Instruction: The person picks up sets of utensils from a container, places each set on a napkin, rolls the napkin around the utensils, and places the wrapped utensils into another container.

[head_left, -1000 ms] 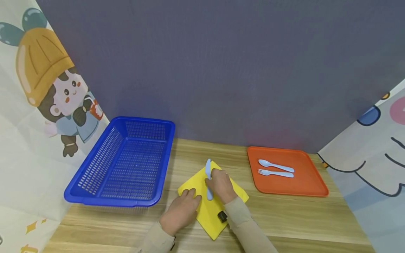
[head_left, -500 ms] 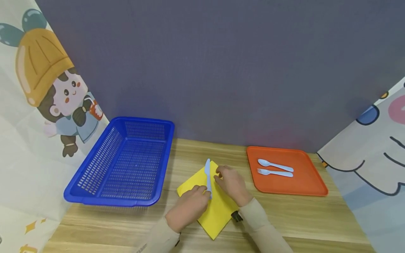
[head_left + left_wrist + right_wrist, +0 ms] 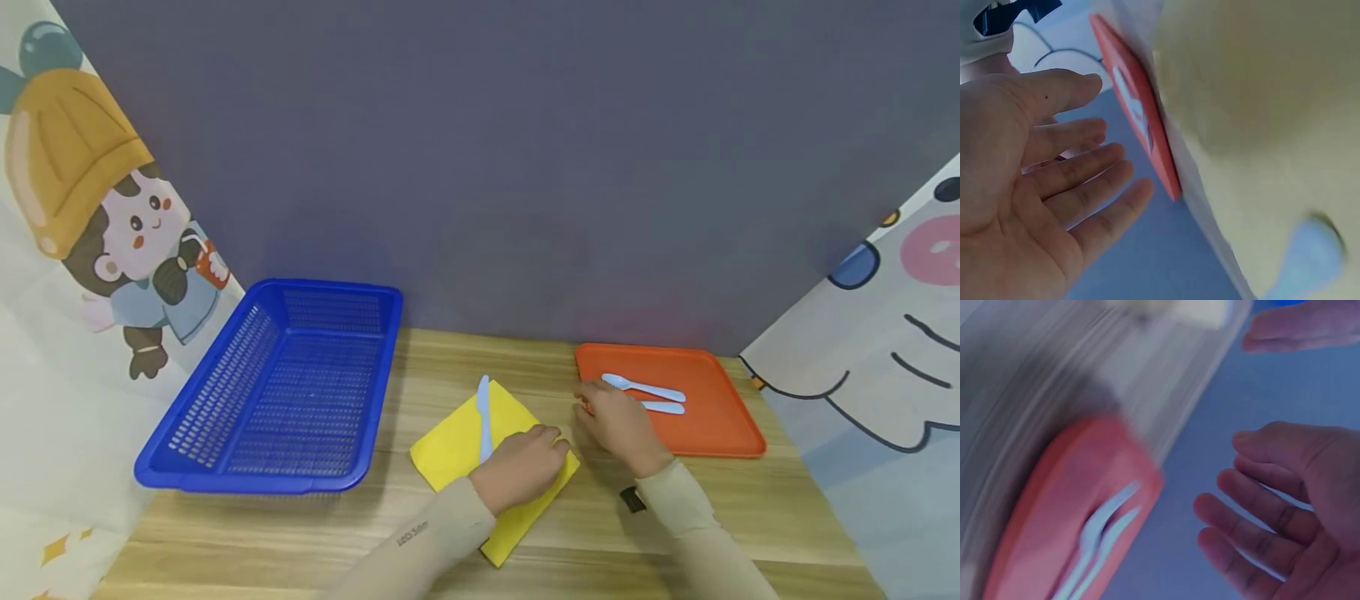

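Observation:
A light blue plastic knife (image 3: 484, 417) lies on the folded yellow cloth (image 3: 442, 442) at the middle of the table. Over the cloth's right part is my left hand (image 3: 521, 467), its fingers loosely extended and holding nothing in the left wrist view. My right hand (image 3: 621, 423) hovers at the left side of the orange tray (image 3: 720, 417), fingers relaxed and nothing in its grasp. On that tray lie a light blue spoon (image 3: 645, 387) and a light blue fork (image 3: 663, 407); in the head view my right hand covers the fork's tines.
A blue mesh basket (image 3: 382, 375) stands at the left of the wooden table (image 3: 247, 550). A grey wall (image 3: 480, 167) closes off the back, and printed sheets hang at both sides.
My right hand has let go of the knife and moved right to the tray. My left hand has shifted right across the cloth. The knife stays on the cloth.

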The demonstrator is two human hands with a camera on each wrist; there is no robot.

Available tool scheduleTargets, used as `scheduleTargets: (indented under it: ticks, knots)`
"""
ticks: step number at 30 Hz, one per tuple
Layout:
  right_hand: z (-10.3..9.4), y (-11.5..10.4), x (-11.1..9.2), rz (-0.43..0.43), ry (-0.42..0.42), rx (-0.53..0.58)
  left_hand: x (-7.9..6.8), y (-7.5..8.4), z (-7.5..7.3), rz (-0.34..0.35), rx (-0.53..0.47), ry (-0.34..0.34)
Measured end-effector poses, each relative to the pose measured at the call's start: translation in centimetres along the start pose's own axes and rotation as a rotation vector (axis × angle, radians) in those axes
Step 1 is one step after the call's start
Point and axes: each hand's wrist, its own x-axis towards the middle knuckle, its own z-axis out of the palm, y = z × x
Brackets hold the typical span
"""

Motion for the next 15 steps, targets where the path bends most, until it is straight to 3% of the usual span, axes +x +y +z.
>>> scheduleTargets:
  ticks: [8,15]
  knots:
    - [0.3,7.3,-1.4,0.096,-0.076,-0.029,4.7,2.0,2.0,0.047,-0.067,-0.086]
    - [1.6,11.3,-2.4,0.122,-0.158,-0.020,6.7,3.5,3.3,0.066,-0.043,-0.186]
